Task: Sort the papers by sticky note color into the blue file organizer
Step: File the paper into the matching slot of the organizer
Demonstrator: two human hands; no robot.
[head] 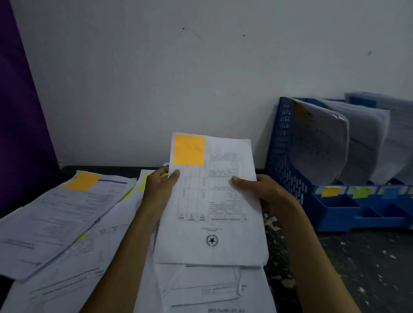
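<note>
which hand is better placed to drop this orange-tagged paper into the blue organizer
Probably the right. The right hand grips the paper on the edge nearer the blue file organizer, which stands at the right. The left hand holds the far edge and would have to cross over.

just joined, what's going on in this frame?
A person is sorting paperwork. The left hand and right hand grip a white printed sheet with an orange sticky note at its top corner. More loose papers lie spread on the dark speckled table. The blue plastic file organizer at right holds papers, its slots tagged with coloured notes.
</note>
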